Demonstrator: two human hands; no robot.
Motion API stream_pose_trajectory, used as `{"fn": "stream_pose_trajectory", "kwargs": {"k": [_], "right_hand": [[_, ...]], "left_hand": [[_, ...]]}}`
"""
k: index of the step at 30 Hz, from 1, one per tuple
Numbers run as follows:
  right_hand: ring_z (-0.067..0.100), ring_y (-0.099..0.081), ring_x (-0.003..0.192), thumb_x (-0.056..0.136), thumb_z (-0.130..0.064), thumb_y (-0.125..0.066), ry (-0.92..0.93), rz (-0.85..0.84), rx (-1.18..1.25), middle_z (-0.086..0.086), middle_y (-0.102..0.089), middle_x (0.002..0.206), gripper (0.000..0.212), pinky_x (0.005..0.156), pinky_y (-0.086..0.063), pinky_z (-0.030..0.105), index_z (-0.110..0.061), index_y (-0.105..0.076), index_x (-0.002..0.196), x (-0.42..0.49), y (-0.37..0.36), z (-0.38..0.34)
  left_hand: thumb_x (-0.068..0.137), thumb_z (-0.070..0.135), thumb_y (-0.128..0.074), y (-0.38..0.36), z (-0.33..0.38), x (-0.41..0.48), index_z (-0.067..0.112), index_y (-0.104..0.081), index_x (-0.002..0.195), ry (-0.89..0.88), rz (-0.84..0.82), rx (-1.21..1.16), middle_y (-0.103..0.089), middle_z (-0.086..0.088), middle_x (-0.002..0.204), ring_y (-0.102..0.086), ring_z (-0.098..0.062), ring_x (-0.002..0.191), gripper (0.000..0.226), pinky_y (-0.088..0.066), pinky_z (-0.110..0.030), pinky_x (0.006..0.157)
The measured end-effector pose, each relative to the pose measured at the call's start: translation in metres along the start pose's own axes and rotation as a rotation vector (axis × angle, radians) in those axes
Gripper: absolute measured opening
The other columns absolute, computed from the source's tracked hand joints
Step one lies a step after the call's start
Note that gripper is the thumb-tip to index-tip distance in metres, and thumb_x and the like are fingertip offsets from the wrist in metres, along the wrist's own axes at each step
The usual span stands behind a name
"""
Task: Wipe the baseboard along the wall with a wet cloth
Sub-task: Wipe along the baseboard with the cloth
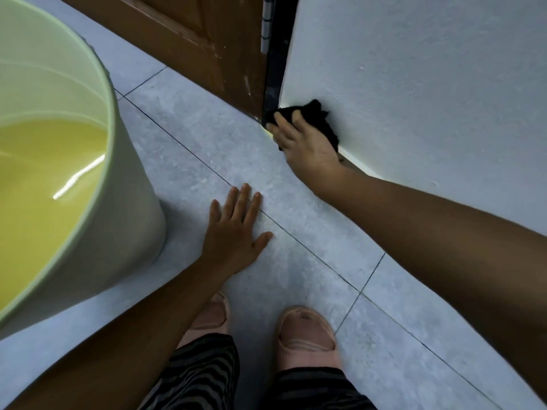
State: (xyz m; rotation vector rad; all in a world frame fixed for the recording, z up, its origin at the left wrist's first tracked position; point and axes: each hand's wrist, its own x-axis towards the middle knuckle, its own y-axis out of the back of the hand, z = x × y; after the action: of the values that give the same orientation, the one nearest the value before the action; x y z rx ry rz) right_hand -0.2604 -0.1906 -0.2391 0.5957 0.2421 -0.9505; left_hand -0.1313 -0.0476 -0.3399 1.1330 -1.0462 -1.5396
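Note:
My right hand point(303, 140) presses a black cloth point(321, 118) against the foot of the white wall point(414, 84), right beside the dark door frame point(276, 69). The cloth bunches under my fingers and sticks out above them. A thin pale strip of baseboard point(368, 170) shows where wall meets floor, mostly hidden by my hand and forearm. My left hand point(233, 232) lies flat on the grey floor tiles point(192, 155), fingers spread, holding nothing.
A pale green bucket point(124, 208) holding yellowish water stands at the left, close to my left hand. A brown wooden door point(189, 34) runs along the top. My feet in pink slippers point(305, 335) are at the bottom centre.

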Motion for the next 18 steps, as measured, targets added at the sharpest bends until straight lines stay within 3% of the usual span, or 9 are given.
{"fn": "stream_pose_trajectory", "kwargs": {"k": [4,10,14,18], "right_hand": [[0.033,0.01,0.144,0.1,-0.048,-0.029,0.004,-0.038,-0.003,0.007,0.011,0.159,0.068,0.113,-0.005,0.049,-0.012,-0.004,0.152,0.006,0.005,0.003],[0.032,0.01,0.144,0.103,-0.035,-0.023,0.072,-0.085,0.01,0.008,0.01,0.159,0.062,0.114,-0.006,0.047,-0.006,0.001,0.152,-0.058,-0.03,-0.028],[0.033,0.015,0.143,0.104,-0.028,-0.022,0.073,-0.17,0.066,0.011,0.018,0.157,0.058,0.113,-0.007,0.047,-0.005,0.004,0.151,-0.109,-0.051,-0.04],[0.033,0.016,0.143,0.104,-0.028,-0.024,0.04,-0.154,0.089,0.012,0.018,0.157,0.059,0.113,-0.008,0.048,-0.006,0.003,0.151,-0.113,-0.045,-0.034]], "left_hand": [[0.084,0.066,-0.016,0.0,0.001,0.0,0.017,-0.01,0.15,0.007,-0.019,0.014,-0.004,-0.01,0.158,-0.004,-0.031,0.145,0.082,-0.011,-0.055,0.111],[0.078,0.068,-0.004,0.006,0.002,0.002,0.018,-0.002,0.15,0.008,-0.066,0.023,0.005,-0.009,0.158,0.003,-0.029,0.145,0.088,-0.007,-0.053,0.112],[0.077,0.062,-0.003,0.008,0.009,0.001,0.017,0.002,0.15,0.033,-0.059,0.019,0.009,-0.011,0.158,0.01,-0.028,0.144,0.085,0.004,-0.049,0.113],[0.088,0.052,-0.021,-0.004,0.036,-0.011,0.016,-0.016,0.149,-0.14,-0.002,-0.018,-0.01,-0.014,0.157,-0.009,-0.034,0.144,0.071,-0.012,-0.056,0.112]]}}
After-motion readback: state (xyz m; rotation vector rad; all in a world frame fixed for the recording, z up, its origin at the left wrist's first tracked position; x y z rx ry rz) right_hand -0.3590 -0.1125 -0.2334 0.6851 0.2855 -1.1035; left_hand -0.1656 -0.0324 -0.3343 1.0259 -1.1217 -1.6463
